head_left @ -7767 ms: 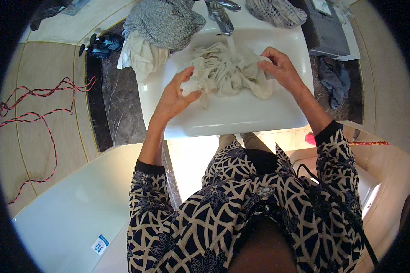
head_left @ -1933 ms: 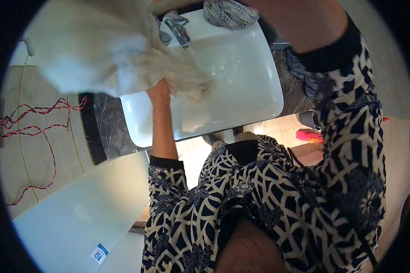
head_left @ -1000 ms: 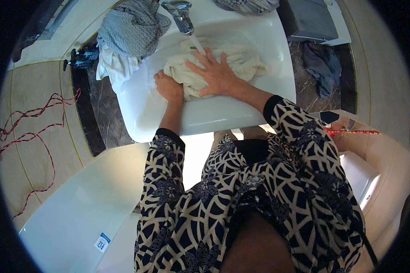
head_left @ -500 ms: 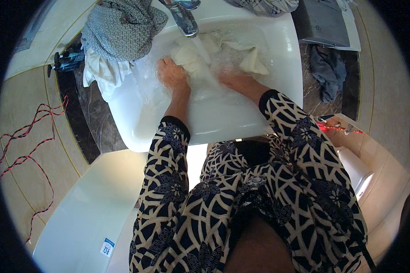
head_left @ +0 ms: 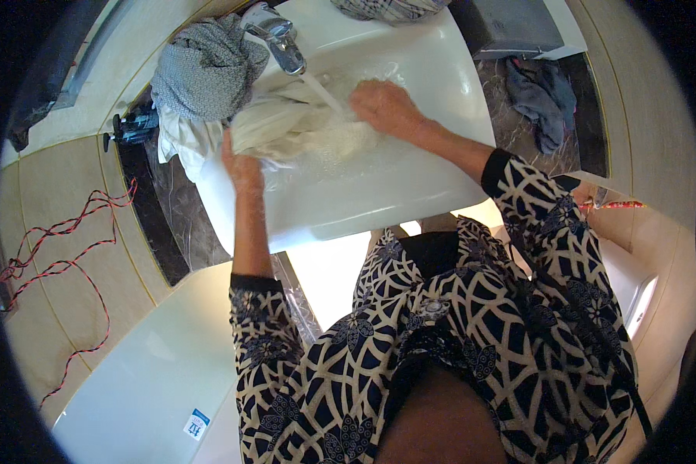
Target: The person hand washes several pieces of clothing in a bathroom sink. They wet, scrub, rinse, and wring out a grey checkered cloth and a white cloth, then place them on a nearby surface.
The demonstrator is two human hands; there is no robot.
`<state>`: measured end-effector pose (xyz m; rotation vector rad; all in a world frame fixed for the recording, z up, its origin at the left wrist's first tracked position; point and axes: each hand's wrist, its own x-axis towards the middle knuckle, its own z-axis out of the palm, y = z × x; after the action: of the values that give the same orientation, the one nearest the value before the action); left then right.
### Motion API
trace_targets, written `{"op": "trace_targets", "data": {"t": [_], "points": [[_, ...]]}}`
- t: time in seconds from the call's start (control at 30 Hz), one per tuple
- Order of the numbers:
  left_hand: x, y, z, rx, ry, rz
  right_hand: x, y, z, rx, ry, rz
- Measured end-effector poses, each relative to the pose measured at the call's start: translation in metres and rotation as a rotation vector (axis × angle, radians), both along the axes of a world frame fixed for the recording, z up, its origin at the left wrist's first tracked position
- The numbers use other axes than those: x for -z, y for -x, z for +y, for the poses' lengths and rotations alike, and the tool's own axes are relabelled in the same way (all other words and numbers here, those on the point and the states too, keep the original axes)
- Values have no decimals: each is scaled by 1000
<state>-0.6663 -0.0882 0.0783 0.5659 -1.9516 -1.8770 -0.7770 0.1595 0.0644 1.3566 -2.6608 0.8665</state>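
A wet cream cloth is stretched across the white washbasin, partly lifted out of the water. My left hand grips its left end near the basin's left wall, most of the fingers hidden behind the fabric. Closed like a fist, my right hand is at the cloth's right end, a little blurred. From the chrome faucet a stream of water runs onto the cloth between both hands. Water lies beneath the cloth in the basin.
On the basin's left rim rest a grey patterned cloth and a white cloth. Blue pump bottles stand beside them. To the right are a dark grey cloth and a grey box. A checked cloth lies behind.
The cream cloth has come partly up out of the water and shifted left. My hands have moved apart, the left one leftward and the right one upward. The view has shifted.
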Motion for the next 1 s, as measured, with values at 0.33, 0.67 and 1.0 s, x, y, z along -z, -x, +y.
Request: {"op": "trace_targets", "data": {"t": [0.33, 0.67, 1.0], "points": [[-129, -34, -42, -21, -83, 61, 46, 22, -28, 151, -394, -86], [-183, -86, -93, -82, -121, 103, 44, 0, -47, 384, -3, -158], [-189, -105, -64, -141, -52, 176, 84, 11, -56, 727, 370, -804]]}}
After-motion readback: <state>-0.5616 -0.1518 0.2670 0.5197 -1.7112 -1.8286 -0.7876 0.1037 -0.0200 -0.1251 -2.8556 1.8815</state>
